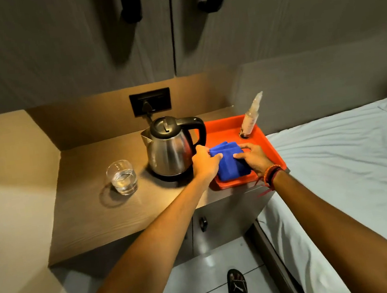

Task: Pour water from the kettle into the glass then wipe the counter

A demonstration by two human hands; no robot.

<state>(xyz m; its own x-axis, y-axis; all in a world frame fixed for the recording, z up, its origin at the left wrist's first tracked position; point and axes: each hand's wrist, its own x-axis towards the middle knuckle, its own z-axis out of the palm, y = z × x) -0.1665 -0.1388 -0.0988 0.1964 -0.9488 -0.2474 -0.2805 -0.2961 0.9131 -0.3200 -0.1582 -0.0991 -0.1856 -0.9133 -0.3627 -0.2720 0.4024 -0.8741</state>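
Observation:
A steel kettle [169,147] with a black lid and handle stands on its base on the wooden counter [92,208]. To its left is a clear glass [122,177] holding some water. A folded blue cloth [229,162] lies in an orange tray [229,127] right of the kettle. My left hand [205,163] grips the cloth's left edge, and my right hand [254,156] rests on its right side with the fingers curled over it.
A spray bottle [251,116] stands at the tray's far corner. The kettle's cord runs to a black wall socket [150,101]. Cabinet doors hang overhead. A bed with a pale sheet [349,162] adjoins the counter on the right.

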